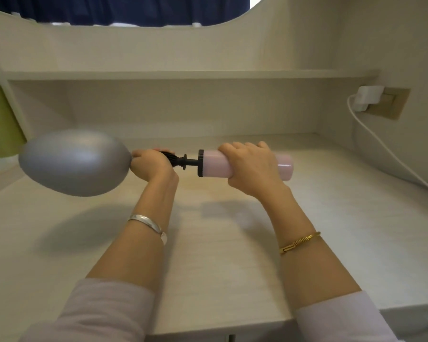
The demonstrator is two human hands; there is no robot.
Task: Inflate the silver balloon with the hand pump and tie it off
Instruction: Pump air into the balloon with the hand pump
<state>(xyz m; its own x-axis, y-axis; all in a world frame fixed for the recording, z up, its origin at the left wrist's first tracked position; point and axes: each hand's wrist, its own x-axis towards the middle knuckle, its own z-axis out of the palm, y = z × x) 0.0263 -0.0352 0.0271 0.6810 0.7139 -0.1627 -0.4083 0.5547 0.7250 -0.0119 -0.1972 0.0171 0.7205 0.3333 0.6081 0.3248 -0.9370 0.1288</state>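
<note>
A silver balloon (74, 162), partly inflated and egg-shaped, hangs above the desk at the left. Its neck disappears into my left hand (150, 164), which grips the neck together with the black nozzle end (176, 161) of the hand pump. The pump lies level, held between both hands. My right hand (251, 165) grips its pink barrel (214, 164); the barrel's far end sticks out to the right of the hand. A short black rod shows between nozzle and barrel.
A pale wooden desk (232, 243) lies below, with a shelf (183, 74) along the back wall. At the right wall a white charger (367, 97) sits in a socket, its cable (391, 154) running down toward the desk's right edge.
</note>
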